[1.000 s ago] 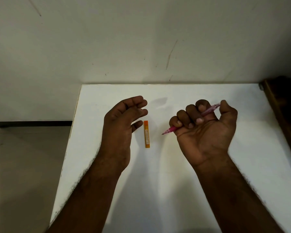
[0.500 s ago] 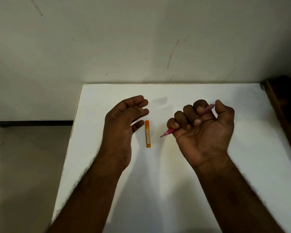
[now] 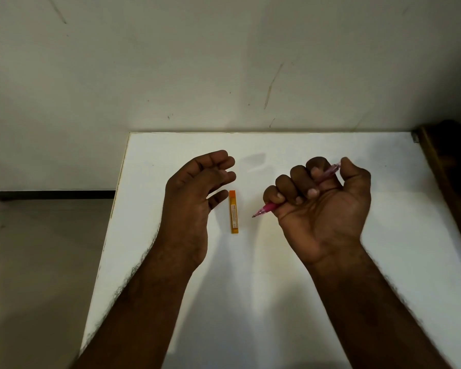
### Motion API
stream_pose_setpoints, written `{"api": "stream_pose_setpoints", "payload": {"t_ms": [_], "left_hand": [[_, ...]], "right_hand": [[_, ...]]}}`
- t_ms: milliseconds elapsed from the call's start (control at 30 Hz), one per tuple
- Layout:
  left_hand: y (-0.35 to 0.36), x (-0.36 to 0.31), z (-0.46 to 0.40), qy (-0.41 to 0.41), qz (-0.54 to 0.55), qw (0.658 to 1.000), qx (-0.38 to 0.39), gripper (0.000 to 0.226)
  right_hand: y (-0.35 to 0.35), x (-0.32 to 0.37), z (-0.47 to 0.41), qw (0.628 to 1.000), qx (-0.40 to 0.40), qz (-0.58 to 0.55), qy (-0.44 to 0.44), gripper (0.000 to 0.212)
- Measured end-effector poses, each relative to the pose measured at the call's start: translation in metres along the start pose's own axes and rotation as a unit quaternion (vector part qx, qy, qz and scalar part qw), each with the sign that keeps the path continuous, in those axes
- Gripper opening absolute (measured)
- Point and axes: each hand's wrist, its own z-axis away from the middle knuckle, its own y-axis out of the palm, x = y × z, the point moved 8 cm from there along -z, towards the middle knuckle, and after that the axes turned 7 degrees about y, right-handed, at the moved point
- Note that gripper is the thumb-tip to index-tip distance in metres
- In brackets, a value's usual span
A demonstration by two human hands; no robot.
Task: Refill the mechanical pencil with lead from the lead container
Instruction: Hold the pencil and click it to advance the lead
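A pink mechanical pencil (image 3: 266, 209) runs through my right hand (image 3: 322, 206), which is closed in a fist around it, palm up. Its tip points down-left and its cap end sticks out by the thumb. A slim orange lead container (image 3: 233, 212) lies flat on the white table (image 3: 290, 288) between my hands, lengthwise away from me. My left hand (image 3: 194, 195) hovers just left of the container, fingers loosely curled and apart, holding nothing; the little finger is close to the container's top end.
The table meets a pale wall (image 3: 224, 62) at its far edge. A dark wooden piece of furniture (image 3: 453, 166) borders the table's right side. Left of the table is a drop to a grey floor (image 3: 37, 262).
My right hand with the pencil has shifted slightly left, and the thumb has slid onto the cap end. My left hand has barely moved.
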Motion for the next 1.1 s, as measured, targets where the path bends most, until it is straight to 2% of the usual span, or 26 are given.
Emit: {"api": "stream_pose_setpoints", "payload": {"t_ms": [133, 500, 633, 1100], "left_hand": [[-0.0004, -0.0003, 0.0, 0.001, -0.004, 1.0, -0.001, 0.028], [0.0005, -0.0003, -0.0003, 0.003, -0.005, 1.0, 0.004, 0.027], [0.0007, -0.0008, -0.0005, 0.002, -0.007, 1.0, 0.004, 0.027], [0.0005, -0.0001, -0.0008, -0.002, -0.009, 1.0, 0.006, 0.026]], "right_hand": [[0.0022, -0.0017, 0.0008, 1.0, 0.013, -0.014, 0.008, 0.049], [0.0023, -0.0036, 0.0004, 1.0, 0.023, -0.013, 0.016, 0.042], [0.0038, -0.0045, 0.0013, 0.999, 0.029, -0.009, 0.02, 0.047], [-0.0009, 0.0049, 0.0014, 1.0, 0.003, -0.01, -0.015, 0.046]]}}
